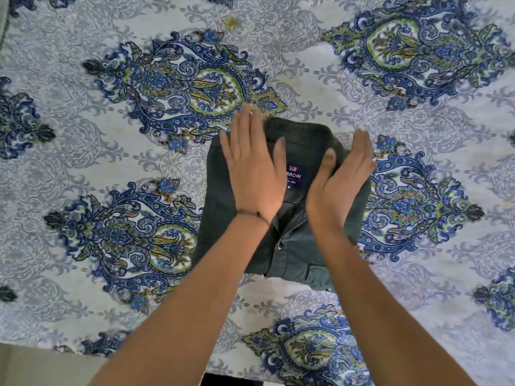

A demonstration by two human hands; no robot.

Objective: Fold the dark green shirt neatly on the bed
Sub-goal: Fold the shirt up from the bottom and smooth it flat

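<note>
Head view: final smoothing of a dark green shirt [295,246] that already lies folded on the bed [111,162].

The shirt sits at the centre of the patterned sheet as a compact rectangle, collar toward 12 o'clock and buttoned placket toward 6. Both hands are apart with straight fingers, gripping nothing: the left hand [250,168] lies flat on the 9 o'clock side of the collar, and the right hand [342,174] stands on edge against its 3 o'clock side. The fold looks nearly finished; the next move probably calls for pressing the edges square. A navy neck label [296,176] reads "RROW", its start hidden, with "M" below.
</note>
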